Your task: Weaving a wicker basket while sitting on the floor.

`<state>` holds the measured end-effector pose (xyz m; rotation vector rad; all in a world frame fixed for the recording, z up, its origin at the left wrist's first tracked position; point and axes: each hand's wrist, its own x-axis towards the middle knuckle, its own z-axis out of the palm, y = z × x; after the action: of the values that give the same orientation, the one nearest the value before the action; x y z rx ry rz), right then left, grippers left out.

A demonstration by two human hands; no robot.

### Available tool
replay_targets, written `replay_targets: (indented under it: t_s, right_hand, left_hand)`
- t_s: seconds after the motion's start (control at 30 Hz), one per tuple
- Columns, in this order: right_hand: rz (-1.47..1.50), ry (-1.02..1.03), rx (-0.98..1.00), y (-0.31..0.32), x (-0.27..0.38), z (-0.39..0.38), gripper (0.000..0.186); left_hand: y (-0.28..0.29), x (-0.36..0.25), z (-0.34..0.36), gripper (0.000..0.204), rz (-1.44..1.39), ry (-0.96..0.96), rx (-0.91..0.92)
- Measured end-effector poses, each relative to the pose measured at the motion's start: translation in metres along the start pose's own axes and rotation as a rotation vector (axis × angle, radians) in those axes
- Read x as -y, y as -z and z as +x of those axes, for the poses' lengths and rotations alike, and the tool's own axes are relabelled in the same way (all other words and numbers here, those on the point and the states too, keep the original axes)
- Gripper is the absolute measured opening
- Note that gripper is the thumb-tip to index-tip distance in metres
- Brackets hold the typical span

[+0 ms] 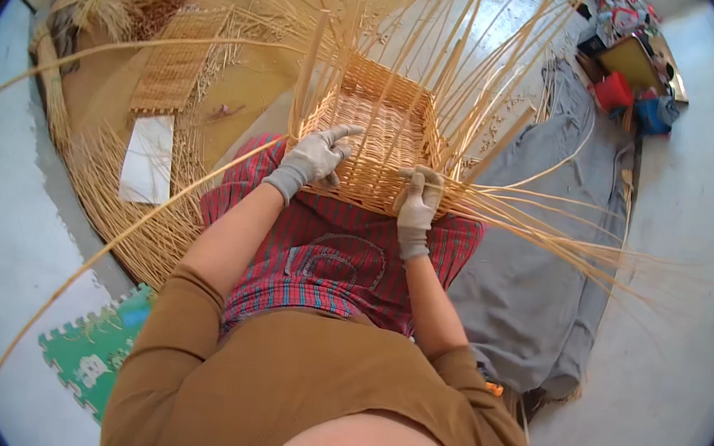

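A woven wicker basket (382,132), rectangular and open at the top, rests on my lap with long loose canes rising from its sides. My left hand (316,158), in a light grey work glove, holds the near-left rim, its index finger stretched over the inside and its thumb lower at the near wall. A long cane (137,224) runs from beside that hand down to the lower left. My right hand (419,202), also gloved, is closed over the near-right rim, fingers curled. A bundle of loose canes (541,231) fans out to its right.
Bundled canes (133,215) and a woven mat (178,57) lie on the left. Grey cloth (518,277) covers something to the right. A red container (613,93) and a blue one (656,114) stand at the far right; a green foam mat (91,351) is lower left.
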<state>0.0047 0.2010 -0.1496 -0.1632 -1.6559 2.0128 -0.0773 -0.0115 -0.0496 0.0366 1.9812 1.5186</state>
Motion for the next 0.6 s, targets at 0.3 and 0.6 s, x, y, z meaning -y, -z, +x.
replay_targets:
  t_s: [0.3, 0.6]
  right_hand:
    - [0.007, -0.240, 0.070, -0.064, 0.096, -0.015, 0.014]
    - [0.022, -0.236, -0.297, 0.011, 0.086, 0.008, 0.008]
  left_hand:
    - [-0.014, 0.004, -0.001, 0.045, 0.075, 0.036, -0.316]
    - [-0.053, 0.004, 0.013, 0.035, 0.476, -0.406, -0.368]
